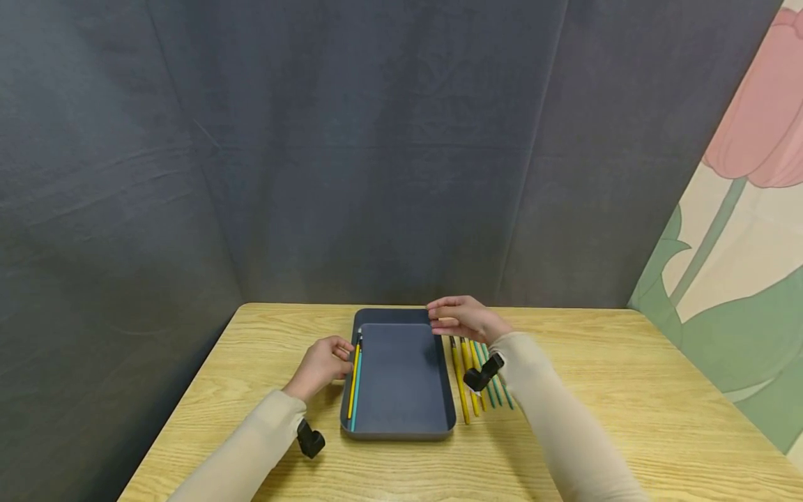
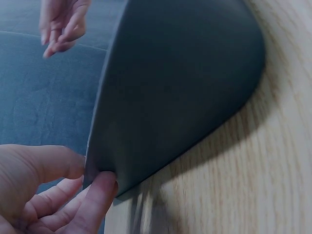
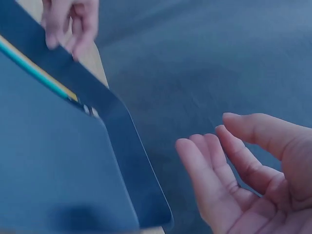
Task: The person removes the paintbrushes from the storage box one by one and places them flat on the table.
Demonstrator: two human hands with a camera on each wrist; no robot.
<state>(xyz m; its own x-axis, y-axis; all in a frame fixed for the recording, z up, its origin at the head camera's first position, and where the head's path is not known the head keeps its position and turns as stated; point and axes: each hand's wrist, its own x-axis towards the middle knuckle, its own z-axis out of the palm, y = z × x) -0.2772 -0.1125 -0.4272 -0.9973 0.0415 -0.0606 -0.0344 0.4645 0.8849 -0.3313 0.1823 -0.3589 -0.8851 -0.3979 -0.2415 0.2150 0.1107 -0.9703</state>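
A dark grey rectangular tray [image 1: 406, 380] stands on the table. Inside it, along the left wall, lie two thin paintbrushes, one with a yellow handle [image 1: 354, 382] and one with a teal handle [image 1: 357, 390]. My left hand [image 1: 323, 364] pinches the tray's left wall between thumb and fingers, as the left wrist view shows. Over the tray's far right corner is my right hand [image 1: 463, 318], fingers loosely bent and nothing in them. In the right wrist view that right hand [image 3: 253, 180] is apart from the tray rim [image 3: 141, 151].
Several more paintbrushes lie side by side right of the tray, some with yellow handles [image 1: 460, 383] and some with teal ones [image 1: 494, 390], partly under my right wrist. A dark cloth [image 1: 376, 153] hangs behind the wooden table [image 1: 583, 369]. A flower-painted wall [image 1: 740, 244] stands at right.
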